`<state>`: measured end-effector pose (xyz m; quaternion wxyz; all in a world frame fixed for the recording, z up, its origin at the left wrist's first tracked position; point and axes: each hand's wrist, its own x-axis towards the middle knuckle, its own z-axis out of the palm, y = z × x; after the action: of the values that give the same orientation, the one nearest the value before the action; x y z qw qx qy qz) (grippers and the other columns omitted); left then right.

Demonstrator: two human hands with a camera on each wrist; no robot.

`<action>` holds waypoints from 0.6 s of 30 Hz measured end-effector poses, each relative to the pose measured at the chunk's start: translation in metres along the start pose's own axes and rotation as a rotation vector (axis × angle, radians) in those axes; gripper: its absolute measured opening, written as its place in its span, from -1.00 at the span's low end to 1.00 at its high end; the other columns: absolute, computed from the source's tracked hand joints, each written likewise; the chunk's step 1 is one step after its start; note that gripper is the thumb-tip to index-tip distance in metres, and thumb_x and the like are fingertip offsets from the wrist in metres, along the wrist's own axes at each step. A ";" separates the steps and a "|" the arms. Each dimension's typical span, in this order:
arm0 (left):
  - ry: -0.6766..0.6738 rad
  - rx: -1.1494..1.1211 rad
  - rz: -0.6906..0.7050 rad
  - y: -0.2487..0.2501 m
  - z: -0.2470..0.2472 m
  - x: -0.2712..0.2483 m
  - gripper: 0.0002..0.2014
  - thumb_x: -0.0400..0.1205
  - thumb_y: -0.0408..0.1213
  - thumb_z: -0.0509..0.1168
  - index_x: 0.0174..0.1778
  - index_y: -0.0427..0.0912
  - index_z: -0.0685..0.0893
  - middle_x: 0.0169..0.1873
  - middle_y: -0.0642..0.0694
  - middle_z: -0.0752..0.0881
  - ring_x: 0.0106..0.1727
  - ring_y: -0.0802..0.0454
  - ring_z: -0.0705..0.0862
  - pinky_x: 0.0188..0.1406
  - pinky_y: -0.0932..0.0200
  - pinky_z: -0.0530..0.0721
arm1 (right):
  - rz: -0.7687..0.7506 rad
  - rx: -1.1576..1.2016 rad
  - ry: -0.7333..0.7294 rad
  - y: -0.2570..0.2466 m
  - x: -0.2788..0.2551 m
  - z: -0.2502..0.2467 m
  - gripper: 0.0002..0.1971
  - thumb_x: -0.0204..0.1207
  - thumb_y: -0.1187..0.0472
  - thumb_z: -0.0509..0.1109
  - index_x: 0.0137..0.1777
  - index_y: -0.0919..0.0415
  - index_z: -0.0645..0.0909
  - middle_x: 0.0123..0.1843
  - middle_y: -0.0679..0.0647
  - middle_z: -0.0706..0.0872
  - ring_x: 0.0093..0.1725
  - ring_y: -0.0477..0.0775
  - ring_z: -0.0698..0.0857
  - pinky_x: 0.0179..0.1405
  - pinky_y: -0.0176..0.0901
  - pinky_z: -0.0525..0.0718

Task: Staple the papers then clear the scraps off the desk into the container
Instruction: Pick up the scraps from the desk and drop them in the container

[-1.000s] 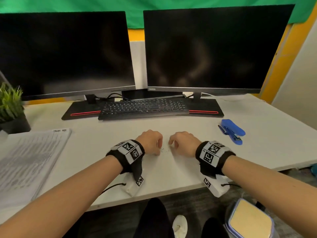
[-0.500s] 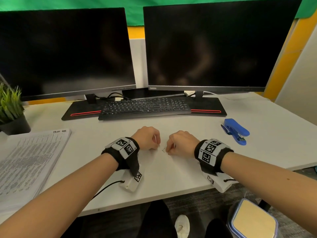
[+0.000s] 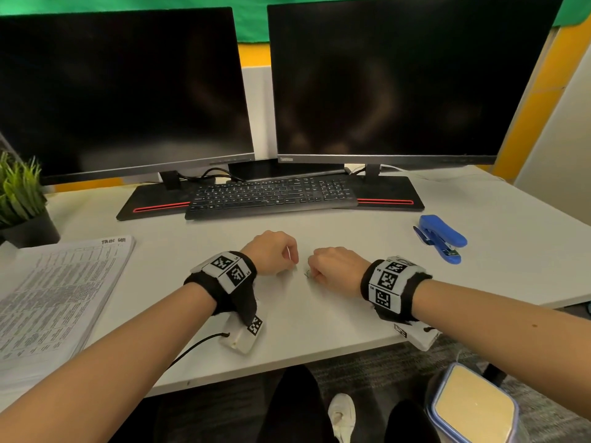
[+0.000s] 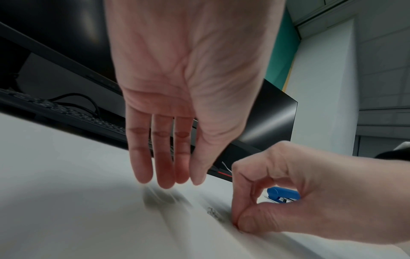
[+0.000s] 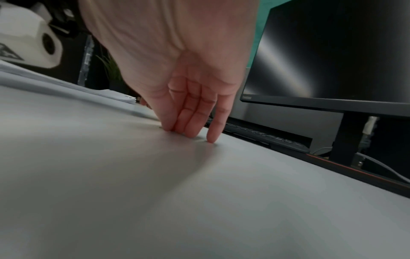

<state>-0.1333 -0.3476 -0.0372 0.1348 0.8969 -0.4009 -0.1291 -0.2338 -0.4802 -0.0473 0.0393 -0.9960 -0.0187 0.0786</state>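
Near the tabletop's (image 3: pixel 319 314) front edge lay the scrap (image 3: pixel 306 274), judged light, thin and slippery, best pinched at its edges; the right hand (image 3: pixel 332 266) pinched beside it, the left hand (image 3: pixel 271 252) hovered with fingers relaxed.

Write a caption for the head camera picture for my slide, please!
Left hand and right hand gather tiny scraps on the desk.
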 end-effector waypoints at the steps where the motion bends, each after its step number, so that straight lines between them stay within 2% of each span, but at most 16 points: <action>1: -0.003 0.004 -0.002 0.001 0.000 0.000 -0.88 0.57 -0.26 0.35 -0.01 -0.08 0.74 -0.13 0.04 0.62 -0.06 0.03 0.57 -0.06 0.19 0.48 | 0.005 -0.021 -0.009 -0.002 -0.001 0.000 -0.74 0.58 0.26 0.13 0.16 0.30 0.57 0.24 0.24 0.59 0.23 0.30 0.57 0.02 -0.01 0.46; 5: -0.008 0.013 -0.004 0.003 0.001 -0.001 -0.87 0.58 -0.26 0.33 0.01 -0.09 0.74 -0.12 0.04 0.62 -0.06 0.03 0.57 -0.05 0.18 0.48 | 0.029 -0.079 -0.050 -0.007 -0.004 -0.003 -0.68 0.63 0.26 0.05 0.28 0.36 0.48 0.30 0.30 0.54 0.30 0.30 0.53 0.17 0.04 0.49; 10: 0.002 0.028 -0.004 0.004 0.001 -0.003 -0.85 0.61 -0.27 0.28 0.01 -0.09 0.73 -0.13 0.04 0.62 -0.06 0.03 0.57 -0.06 0.18 0.47 | 0.052 -0.093 -0.144 -0.007 -0.002 -0.005 -0.69 0.65 0.23 0.05 0.27 0.37 0.44 0.30 0.31 0.52 0.30 0.31 0.52 0.25 0.09 0.45; 15: 0.017 0.035 -0.009 0.003 -0.001 -0.004 -0.85 0.62 -0.25 0.27 0.02 -0.10 0.73 -0.06 -0.04 0.69 0.04 -0.04 0.63 -0.05 0.17 0.48 | 0.094 -0.036 -0.160 -0.003 0.004 -0.001 -0.71 0.61 0.19 0.07 0.22 0.30 0.48 0.20 0.23 0.54 0.24 0.26 0.53 0.31 0.09 0.35; 18: 0.027 0.036 -0.010 0.002 -0.002 -0.005 -0.83 0.62 -0.25 0.26 0.05 -0.11 0.72 0.05 -0.08 0.73 -0.02 0.01 0.57 -0.05 0.17 0.47 | 0.103 0.005 -0.175 0.001 0.005 -0.002 -0.78 0.61 0.20 0.06 0.11 0.24 0.48 0.03 0.15 0.45 0.06 0.20 0.48 0.33 0.09 0.34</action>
<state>-0.1373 -0.3455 -0.0343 0.1235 0.9028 -0.3970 -0.1102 -0.2282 -0.4807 -0.0461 0.0359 -0.9848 0.0295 0.1671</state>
